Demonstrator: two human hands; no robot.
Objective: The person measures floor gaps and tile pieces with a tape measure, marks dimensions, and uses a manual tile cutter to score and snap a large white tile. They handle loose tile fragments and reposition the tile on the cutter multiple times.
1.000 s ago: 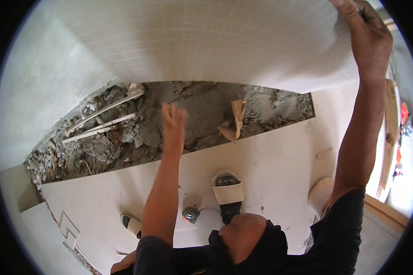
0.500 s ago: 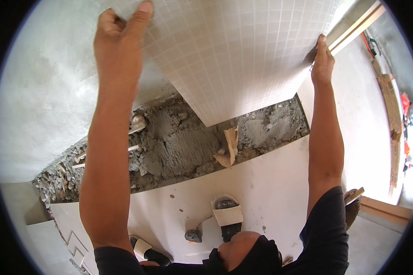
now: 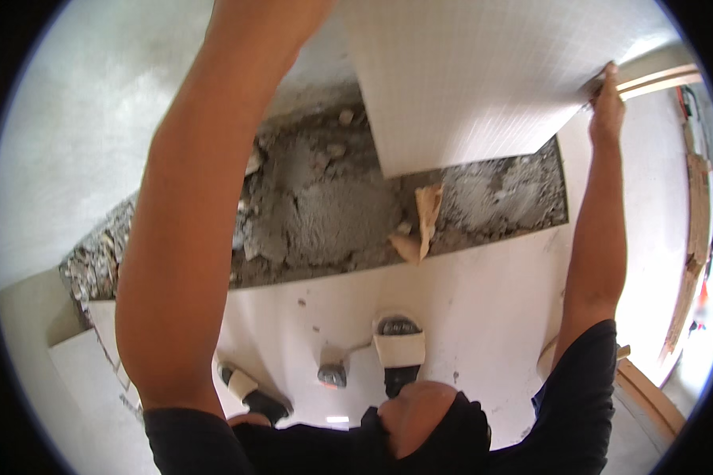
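A large pale floor tile with a grid-ribbed face is held up on a slant. Its lower edge hangs over the grey mortar bed; whether it touches the mortar I cannot tell. My right hand grips the tile's right edge, fingers behind it and thumb on the near side. My left forearm reaches up past the tile's left side, but the hand itself lies beyond the top edge of the view. A torn piece of tan cardboard lies on the mortar below the tile.
Pale laid tiles border the mortar, with my sandalled feet on them. A small dark round object sits between the feet. Rubble fills the trench's left end. A bare wall rises at left; a wooden frame stands at right.
The tile has swung to the right and stands steeper in view. My right hand has moved right with it. My left hand, earlier at the tile's left edge, has gone up out of view.
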